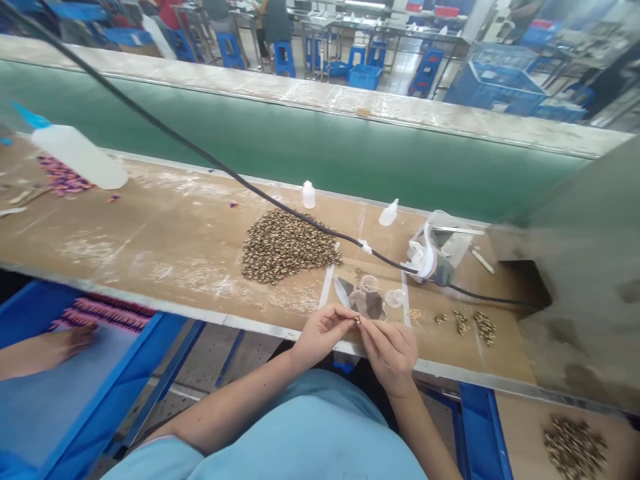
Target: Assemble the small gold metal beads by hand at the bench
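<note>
My left hand [323,333] and my right hand [393,350] meet at the table's near edge, fingertips pinched together. Between them sits a tiny gold-and-dark piece [357,320], mostly covered by the fingers. Just beyond my hands lie a small round clear dish [369,285], a second clear dish [395,298] and some dark grey flat scraps [374,305]. A large heap of small brown-and-gold pieces [285,247] spreads farther off to the left. Right of my hand are small clusters of similar pieces [484,328] and a few tan bits [415,314].
A black cable [225,167] crosses above the table. Small white bottles [309,195] stand at the back; a large white bottle [80,157] leans at left. A co-worker's hand [75,340] reaches into a blue tray [165,327]. More pieces [575,445] lie at lower right.
</note>
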`<action>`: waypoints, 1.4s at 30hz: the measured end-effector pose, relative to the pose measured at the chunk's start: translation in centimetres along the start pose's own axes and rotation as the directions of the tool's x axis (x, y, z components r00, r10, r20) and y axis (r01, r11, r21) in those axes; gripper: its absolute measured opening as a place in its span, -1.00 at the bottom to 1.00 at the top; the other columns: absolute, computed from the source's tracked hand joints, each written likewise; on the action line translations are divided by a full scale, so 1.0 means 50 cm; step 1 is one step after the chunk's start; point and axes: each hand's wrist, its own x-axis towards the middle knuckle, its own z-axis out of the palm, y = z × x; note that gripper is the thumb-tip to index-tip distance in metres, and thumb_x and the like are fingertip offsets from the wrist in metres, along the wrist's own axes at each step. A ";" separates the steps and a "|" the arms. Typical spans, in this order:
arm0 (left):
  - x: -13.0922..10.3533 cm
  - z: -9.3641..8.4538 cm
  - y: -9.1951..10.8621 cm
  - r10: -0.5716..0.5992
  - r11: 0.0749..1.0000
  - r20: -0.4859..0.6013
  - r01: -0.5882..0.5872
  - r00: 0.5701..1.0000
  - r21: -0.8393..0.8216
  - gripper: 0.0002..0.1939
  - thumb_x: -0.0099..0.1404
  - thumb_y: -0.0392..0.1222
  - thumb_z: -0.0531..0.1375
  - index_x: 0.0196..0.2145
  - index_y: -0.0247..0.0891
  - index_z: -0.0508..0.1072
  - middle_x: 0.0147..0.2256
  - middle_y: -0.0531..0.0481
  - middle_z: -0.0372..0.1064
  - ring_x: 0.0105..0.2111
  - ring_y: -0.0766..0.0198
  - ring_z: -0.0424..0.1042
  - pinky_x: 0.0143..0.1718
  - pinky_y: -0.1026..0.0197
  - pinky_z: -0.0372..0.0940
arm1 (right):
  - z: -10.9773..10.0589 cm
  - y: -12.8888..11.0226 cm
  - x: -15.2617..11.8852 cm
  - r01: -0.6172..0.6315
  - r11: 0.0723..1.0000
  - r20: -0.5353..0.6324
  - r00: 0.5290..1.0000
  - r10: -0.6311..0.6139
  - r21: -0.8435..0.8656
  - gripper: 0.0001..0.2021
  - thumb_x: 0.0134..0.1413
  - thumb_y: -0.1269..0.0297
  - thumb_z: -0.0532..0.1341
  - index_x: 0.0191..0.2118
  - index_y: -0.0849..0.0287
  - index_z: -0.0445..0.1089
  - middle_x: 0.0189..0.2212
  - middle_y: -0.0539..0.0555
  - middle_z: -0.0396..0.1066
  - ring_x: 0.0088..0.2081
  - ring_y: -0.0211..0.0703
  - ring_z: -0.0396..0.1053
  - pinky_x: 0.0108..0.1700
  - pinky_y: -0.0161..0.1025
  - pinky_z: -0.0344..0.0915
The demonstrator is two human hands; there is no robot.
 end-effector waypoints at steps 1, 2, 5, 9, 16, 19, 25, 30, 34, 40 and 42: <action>0.000 -0.001 0.000 0.007 0.999 0.010 -0.008 1.000 0.046 -0.75 0.05 -0.08 0.33 -0.37 -0.31 0.47 -0.35 -0.08 0.50 -0.32 0.27 0.47 -0.16 0.20 0.36 | -0.006 0.002 -0.003 -0.036 0.999 0.004 0.999 0.036 -0.004 -0.83 0.04 0.41 0.24 -0.21 0.08 0.48 -0.41 0.01 0.49 -0.39 -0.30 0.37 -0.27 -0.30 0.27; 0.000 -0.001 -0.001 0.010 0.996 0.023 -0.012 1.000 0.092 -0.76 0.07 -0.09 0.32 -0.36 -0.30 0.47 -0.34 -0.08 0.49 -0.31 0.27 0.47 -0.16 0.21 0.36 | -0.013 0.007 -0.007 -0.076 0.997 0.006 0.997 0.076 -0.015 -0.84 0.05 0.40 0.24 -0.22 0.08 0.48 -0.41 0.01 0.49 -0.37 -0.30 0.38 -0.26 -0.30 0.27; 0.003 -0.004 -0.002 0.008 0.982 0.035 -0.014 0.999 0.186 -0.78 0.09 -0.09 0.29 -0.36 -0.28 0.45 -0.36 -0.07 0.48 -0.33 0.27 0.45 -0.22 0.23 0.36 | -0.038 0.032 -0.025 -0.198 0.976 -0.023 0.980 0.197 -0.091 -0.87 0.08 0.37 0.21 -0.25 0.10 0.48 -0.42 0.02 0.47 -0.36 -0.29 0.38 -0.26 -0.29 0.27; 0.007 -0.003 0.000 0.009 0.965 0.050 -0.021 0.999 0.261 -0.79 0.10 -0.08 0.26 -0.39 -0.28 0.44 -0.42 -0.03 0.45 -0.40 0.29 0.43 -0.29 0.24 0.36 | -0.079 0.090 -0.063 -0.387 0.895 -0.119 0.922 0.369 -0.222 -0.88 0.11 0.29 0.19 -0.32 0.14 0.48 -0.43 0.05 0.47 -0.36 -0.25 0.40 -0.25 -0.27 0.29; 0.005 0.000 0.004 0.034 0.931 0.071 -0.057 0.997 0.362 -0.81 0.13 -0.08 0.23 -0.41 -0.27 0.44 -0.45 -0.01 0.44 -0.45 0.30 0.41 -0.38 0.27 0.34 | -0.126 0.181 -0.118 -0.692 0.682 -0.304 0.719 0.625 -0.237 -0.67 0.09 0.04 0.16 -0.45 0.21 0.45 -0.53 0.06 0.41 -0.53 -0.26 0.29 -0.40 -0.29 0.23; 0.004 0.001 0.006 0.033 0.923 0.076 -0.060 0.997 0.380 -0.82 0.14 -0.09 0.22 -0.41 -0.27 0.43 -0.45 0.00 0.44 -0.45 0.30 0.41 -0.38 0.28 0.33 | -0.128 0.193 -0.127 -0.715 0.658 -0.318 0.697 0.643 -0.236 -0.65 0.09 0.01 0.15 -0.48 0.21 0.41 -0.57 0.04 0.38 -0.54 -0.26 0.26 -0.41 -0.30 0.20; 0.005 0.000 0.003 0.073 0.914 0.108 -0.110 0.991 0.391 -0.84 0.15 -0.11 0.22 -0.41 -0.27 0.43 -0.47 0.01 0.42 -0.46 0.33 0.40 -0.38 0.30 0.32 | -0.120 0.191 -0.136 -0.682 0.681 -0.356 0.727 0.588 -0.267 -0.67 0.13 0.06 0.12 -0.44 0.23 0.41 -0.56 0.07 0.36 -0.50 -0.23 0.25 -0.38 -0.29 0.20; 0.007 0.000 -0.006 0.120 0.897 0.136 -0.166 0.983 0.410 -0.83 0.15 -0.11 0.21 -0.42 -0.28 0.41 -0.50 0.02 0.39 -0.49 0.35 0.37 -0.43 0.32 0.30 | -0.118 0.192 -0.141 -0.669 0.693 -0.361 0.737 0.572 -0.267 -0.67 0.14 0.08 0.10 -0.43 0.23 0.42 -0.54 0.08 0.36 -0.48 -0.24 0.25 -0.36 -0.30 0.21; 0.007 -0.003 -0.013 0.145 0.868 0.159 -0.203 0.976 0.453 -0.82 0.17 -0.11 0.17 -0.41 -0.29 0.41 -0.49 0.02 0.38 -0.49 0.35 0.38 -0.44 0.32 0.30 | -0.116 0.192 -0.145 -0.678 0.685 -0.363 0.729 0.581 -0.266 -0.66 0.15 0.07 0.08 -0.40 0.23 0.43 -0.51 0.08 0.36 -0.48 -0.25 0.24 -0.36 -0.30 0.21; 0.008 -0.006 -0.023 0.179 0.865 0.172 -0.239 0.969 0.442 -0.84 0.18 -0.14 0.15 -0.41 -0.31 0.40 -0.49 0.01 0.37 -0.50 0.35 0.37 -0.44 0.31 0.30 | -0.116 0.190 -0.151 -0.671 0.694 -0.347 0.736 0.582 -0.259 -0.62 0.16 0.05 0.04 -0.33 0.25 0.46 -0.42 0.16 0.37 -0.39 -0.19 0.29 -0.29 -0.24 0.25; 0.008 -0.006 -0.025 0.184 0.867 0.172 -0.242 0.968 0.436 -0.84 0.18 -0.14 0.16 -0.41 -0.31 0.40 -0.51 0.01 0.36 -0.50 0.35 0.36 -0.45 0.32 0.30 | -0.113 0.184 -0.149 -0.623 0.718 -0.306 0.780 0.546 -0.309 -0.59 0.18 0.04 0.01 -0.23 0.25 0.47 -0.28 0.23 0.38 -0.21 -0.09 0.31 -0.15 -0.15 0.25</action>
